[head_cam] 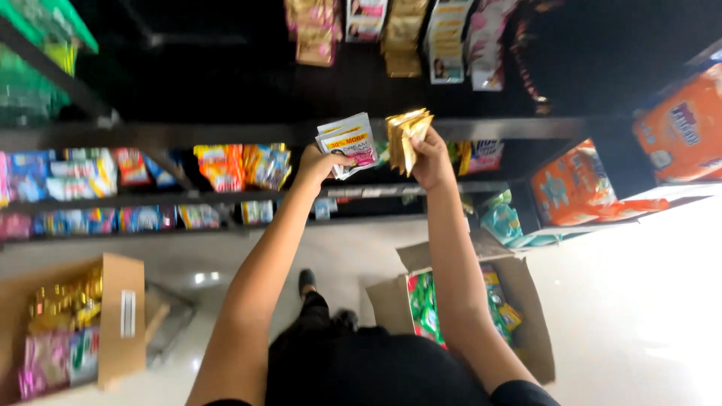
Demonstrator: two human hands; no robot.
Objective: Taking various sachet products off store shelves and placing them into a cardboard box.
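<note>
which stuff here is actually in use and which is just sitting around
In use:
left hand holding white sachets
right hand holding gold sachets

Sitting around:
open box of green packets
box of gold and pink packets
orange packs

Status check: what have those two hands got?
Left hand grips white sachets. Right hand grips gold sachets. Both raised before shelves.
</note>
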